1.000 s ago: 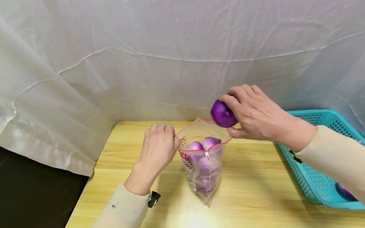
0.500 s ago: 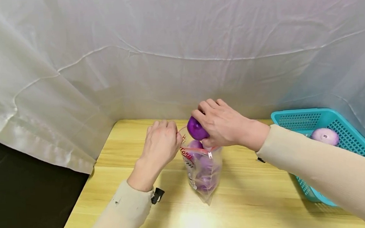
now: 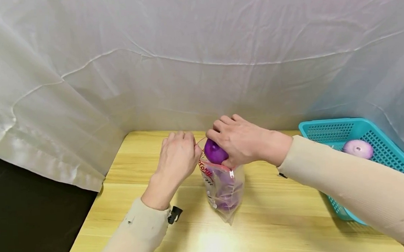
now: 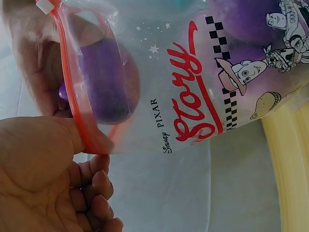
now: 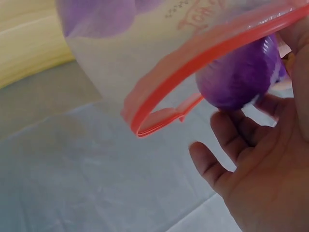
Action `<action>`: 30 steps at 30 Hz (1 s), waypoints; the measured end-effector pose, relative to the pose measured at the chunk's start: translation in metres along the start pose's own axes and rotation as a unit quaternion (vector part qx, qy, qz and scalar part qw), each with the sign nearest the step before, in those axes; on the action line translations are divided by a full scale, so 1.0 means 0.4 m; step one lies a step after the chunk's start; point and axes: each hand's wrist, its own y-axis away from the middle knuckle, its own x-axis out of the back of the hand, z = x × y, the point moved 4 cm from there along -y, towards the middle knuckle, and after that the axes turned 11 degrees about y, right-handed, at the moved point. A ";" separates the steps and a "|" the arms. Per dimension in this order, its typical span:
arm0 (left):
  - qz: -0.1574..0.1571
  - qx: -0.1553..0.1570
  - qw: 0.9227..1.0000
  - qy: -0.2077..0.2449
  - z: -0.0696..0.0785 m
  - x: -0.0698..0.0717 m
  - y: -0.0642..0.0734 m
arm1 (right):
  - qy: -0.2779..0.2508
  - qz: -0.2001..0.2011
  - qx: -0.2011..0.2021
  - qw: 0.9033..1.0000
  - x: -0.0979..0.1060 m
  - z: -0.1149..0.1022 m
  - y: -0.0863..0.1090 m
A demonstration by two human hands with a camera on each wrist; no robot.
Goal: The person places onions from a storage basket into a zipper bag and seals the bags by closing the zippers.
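Observation:
A clear zip bag [image 3: 224, 196] with a red zip edge and "Story" print stands on the table, several purple onions inside. My left hand [image 3: 177, 159] pinches the left side of its mouth between thumb and fingers, as the left wrist view shows. With its fingers around a dark purple onion [image 3: 215, 151], my right hand [image 3: 239, 141] is at the bag's opening. In the right wrist view that onion [image 5: 236, 82] is partly behind the red zip edge. The slider [image 4: 46, 6] shows at the top of the left wrist view.
On the right, a teal perforated basket [image 3: 332, 121] holds a pale purple onion [image 3: 358, 149]; my right sleeve hides part of it. A wooden table [image 3: 279, 222] lies below, with a white curtain [image 3: 197, 56] behind and a dark area [image 3: 29, 216] at left.
My right hand has carried the onion leftward and down into the bag's mouth. The pale onion in the basket has come into view from behind the sleeve. My left hand has barely moved.

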 end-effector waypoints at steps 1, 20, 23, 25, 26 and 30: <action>-0.001 0.001 1.000 0.001 0.000 0.000 0.000 | 0.002 -0.006 0.002 1.000 0.000 -0.003 0.000; -0.015 0.012 1.000 0.006 0.002 0.004 0.002 | -0.014 -0.032 -0.003 0.999 0.003 -0.011 0.016; -0.021 0.021 1.000 0.008 0.000 0.007 0.002 | -0.002 -0.013 -0.008 1.000 0.000 -0.005 0.025; -0.022 0.027 0.999 0.009 0.000 0.010 0.002 | 0.008 -0.001 -0.011 1.000 -0.004 0.000 0.032; -0.021 0.029 0.999 0.009 0.000 0.011 0.002 | 0.011 0.004 -0.012 1.000 -0.006 0.002 0.036; -0.007 0.017 1.000 -0.002 0.002 0.013 0.007 | 0.017 0.021 -0.022 0.999 -0.021 0.012 0.056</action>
